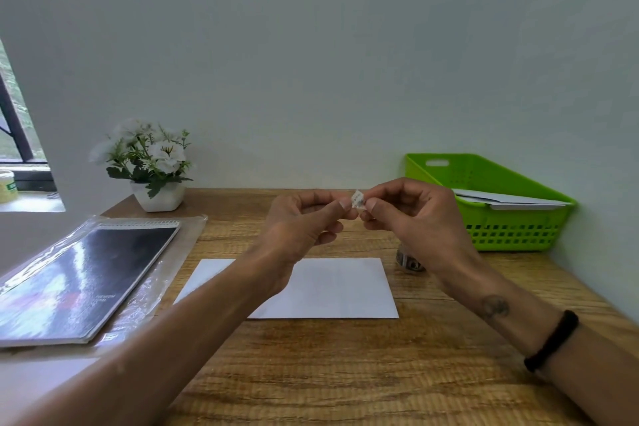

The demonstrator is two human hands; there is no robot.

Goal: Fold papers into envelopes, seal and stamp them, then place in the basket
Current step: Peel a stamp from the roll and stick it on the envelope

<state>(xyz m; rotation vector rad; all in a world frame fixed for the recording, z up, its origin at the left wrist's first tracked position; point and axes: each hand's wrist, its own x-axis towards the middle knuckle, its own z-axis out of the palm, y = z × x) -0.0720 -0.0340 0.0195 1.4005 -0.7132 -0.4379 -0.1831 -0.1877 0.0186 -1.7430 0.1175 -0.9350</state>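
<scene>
White and tiny, the small paper stamp (358, 200) sits pinched between the fingertips of both hands, raised above the wooden desk (345, 373). The left hand (304, 221) holds it from one side with thumb and forefinger curled in, the other fingers loosely tucked beneath; the right hand (411, 214) nips the opposite edge the same way. The two sets of fingertips nearly touch, so the stamp is probably being peeled from its backing or turned sticky side down, though it is too small to tell which.

Below the hands, the flat white paper envelope (345, 290) lies on the desk, partly hidden by the left forearm. It looks closed, so I judge the sealing done and the stamping step in hand. Just beside its right edge stands a small dark object (409, 263), half hidden behind the right wrist; I cannot tell what it is.

Next, the stamp needs lowering onto a corner of the envelope and pressing flat, which calls for one hand to let go cleanly so the scrap does not cling to a finger. Then the envelope goes to the bright green perforated plastic basket (518, 235) at the far right, which already holds white envelopes.
</scene>
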